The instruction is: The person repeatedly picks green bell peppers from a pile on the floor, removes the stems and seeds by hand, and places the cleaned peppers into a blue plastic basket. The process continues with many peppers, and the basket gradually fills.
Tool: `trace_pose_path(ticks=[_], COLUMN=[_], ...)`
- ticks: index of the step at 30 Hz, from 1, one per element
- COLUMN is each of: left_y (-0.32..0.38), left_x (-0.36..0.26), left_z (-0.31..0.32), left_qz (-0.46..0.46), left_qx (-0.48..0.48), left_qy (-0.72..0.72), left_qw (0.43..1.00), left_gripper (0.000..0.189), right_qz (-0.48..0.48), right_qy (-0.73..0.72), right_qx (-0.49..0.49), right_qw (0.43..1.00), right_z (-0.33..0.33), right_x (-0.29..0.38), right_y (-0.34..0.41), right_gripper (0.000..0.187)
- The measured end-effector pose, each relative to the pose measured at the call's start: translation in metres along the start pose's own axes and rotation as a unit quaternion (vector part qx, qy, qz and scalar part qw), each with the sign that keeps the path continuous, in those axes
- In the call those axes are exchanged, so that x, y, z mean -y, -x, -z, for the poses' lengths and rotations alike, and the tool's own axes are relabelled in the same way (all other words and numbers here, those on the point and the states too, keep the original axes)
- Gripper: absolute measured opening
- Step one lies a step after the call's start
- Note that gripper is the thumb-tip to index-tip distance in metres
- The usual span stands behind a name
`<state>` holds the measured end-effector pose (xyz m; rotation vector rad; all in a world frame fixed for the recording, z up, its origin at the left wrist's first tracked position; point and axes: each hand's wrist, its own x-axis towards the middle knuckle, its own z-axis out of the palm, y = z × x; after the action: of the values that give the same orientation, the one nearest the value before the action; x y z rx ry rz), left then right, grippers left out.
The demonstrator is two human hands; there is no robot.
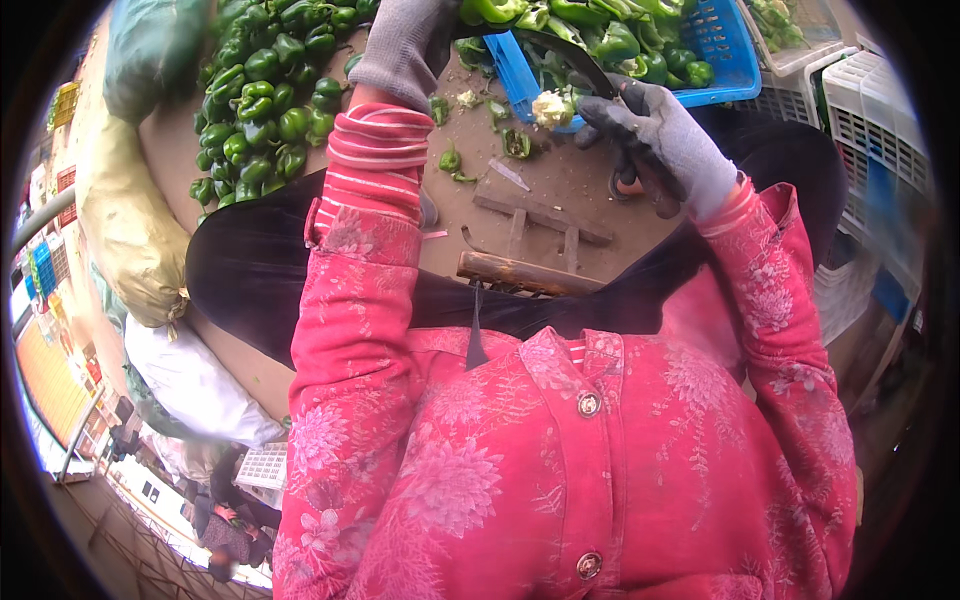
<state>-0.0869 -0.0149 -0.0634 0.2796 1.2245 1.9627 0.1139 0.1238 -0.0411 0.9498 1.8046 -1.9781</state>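
My left hand (420,34), in a grey knit glove, reaches to the top edge of the view. Its fingers are mostly cut off there, beside a cut green bell pepper (491,10). On the right, my right hand (660,127) wears a grey glove with dark coated fingers, one seemingly worn through at the tip. Its fingers close at one end of a dark, slightly curved knife blade (574,56); the handle is not visible. A pale pepper core (553,109) sits just left of those fingers, over the rim of a blue plastic basket (724,94) containing cut peppers (619,41).
Whole green bell peppers (259,105) are heaped at upper left. Filled sacks (135,225) line the left side. White plastic crates (874,112) stand at right. Pepper scraps (517,142) and a wooden frame (532,274) lie between my legs. A person (229,529) is at lower left.
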Motion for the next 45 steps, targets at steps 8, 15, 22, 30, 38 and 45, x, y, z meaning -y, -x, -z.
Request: trace_pose_path(ticks=[8,15,22,30,38,45], left_y=[-0.050,-0.069,-0.105,-0.081,-0.039,0.024], left_x=[0.012,0.140,0.164,0.119,0.029,-0.016], left_z=[0.086,0.232,0.249,0.216,0.093,-0.009], left_qz=[0.017,0.078,0.191,-0.016,-0.189,-0.251], left_qx=[-0.109,-0.253,-0.096,-0.271,-0.133,-0.013], left_qy=[-0.065,-0.699,-0.824,-0.461,-0.105,-0.295], left_qw=[0.992,0.664,0.524,0.845,0.967,0.922], left_gripper=[0.042,0.051,0.065,0.055,0.058,0.056], right_qz=[-0.084,-0.014,-0.119,-0.008,0.199,0.214], right_qy=[0.040,0.081,0.054,0.089,0.080,-0.198], right_qx=[-0.068,-0.062,-0.056,-0.049,-0.096,-0.019], right_qw=[0.993,0.995,0.990,0.995,0.972,0.956], right_z=[0.001,-0.015,-0.020,-0.026,-0.049,-0.047], right_x=[-0.015,-0.004,0.015,0.010,0.044,0.066], right_y=[0.013,-0.010,-0.022,-0.029,-0.057,-0.061], right_gripper=[0.037,0.040,0.036,0.034,0.036,0.042])
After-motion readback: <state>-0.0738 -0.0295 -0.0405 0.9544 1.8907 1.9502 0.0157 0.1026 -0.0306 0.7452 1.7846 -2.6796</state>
